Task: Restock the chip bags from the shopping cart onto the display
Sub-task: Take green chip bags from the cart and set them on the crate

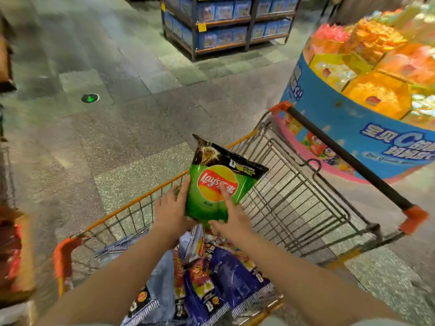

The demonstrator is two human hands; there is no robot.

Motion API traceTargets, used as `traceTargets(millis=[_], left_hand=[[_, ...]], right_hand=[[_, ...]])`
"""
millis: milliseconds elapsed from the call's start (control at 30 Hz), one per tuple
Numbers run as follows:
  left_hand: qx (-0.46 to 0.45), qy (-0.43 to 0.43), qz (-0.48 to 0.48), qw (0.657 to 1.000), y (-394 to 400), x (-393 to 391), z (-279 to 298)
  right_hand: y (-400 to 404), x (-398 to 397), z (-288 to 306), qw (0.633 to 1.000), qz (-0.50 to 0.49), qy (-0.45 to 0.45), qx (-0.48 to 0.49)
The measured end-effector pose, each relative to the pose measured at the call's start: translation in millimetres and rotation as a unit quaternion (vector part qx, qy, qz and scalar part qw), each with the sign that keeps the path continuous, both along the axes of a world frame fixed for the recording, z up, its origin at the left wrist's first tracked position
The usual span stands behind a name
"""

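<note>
Holding 1 green chip bag point(217, 189) up above the shopping cart point(294, 191), left hand point(170, 211) and right hand point(231, 218) gripping its lower edges, likely to carry toward the display point(367, 128) at far right.

Your left hand point(170, 211) and right hand point(231, 218) are bare, with no gloves, rings or watch showing. Your forearms are uncovered too, right down to the bottom edge. No sleeve cuff can be made out there.
</note>
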State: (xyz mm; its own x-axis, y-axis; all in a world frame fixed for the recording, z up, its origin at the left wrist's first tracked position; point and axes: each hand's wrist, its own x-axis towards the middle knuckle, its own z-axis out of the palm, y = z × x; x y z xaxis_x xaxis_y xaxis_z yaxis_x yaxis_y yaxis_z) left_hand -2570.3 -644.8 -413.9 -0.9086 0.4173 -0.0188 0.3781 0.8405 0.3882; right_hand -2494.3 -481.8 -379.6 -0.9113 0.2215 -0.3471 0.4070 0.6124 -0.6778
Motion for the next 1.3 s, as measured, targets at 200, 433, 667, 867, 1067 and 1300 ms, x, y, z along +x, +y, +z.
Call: traceTargets(millis=[200,433,667,867,1067,1300], left_hand=[[0.006,0.055,0.136,0.989,-1,17,75],[0.068,0.150,0.242,0.956,9,78,141],[0.084,0.322,0.325,0.885,18,185,212],[0.219,0.286,0.412,0.837,4,274,253],[0.184,0.359,0.467,0.787,-4,374,299],[0.195,0.372,0.521,0.743,-7,514,327]], right_hand=[[27,-12,82,0.988,0.145,0.056,0.021],[53,-5,154,0.947,0.266,0.178,0.007],[52,30,212,0.857,0.422,0.292,-0.040],[22,79,270,0.762,0.525,0.368,-0.087],[-18,143,308,0.680,0.601,0.373,-0.193],[-70,250,334,0.576,0.692,0.347,-0.262]])
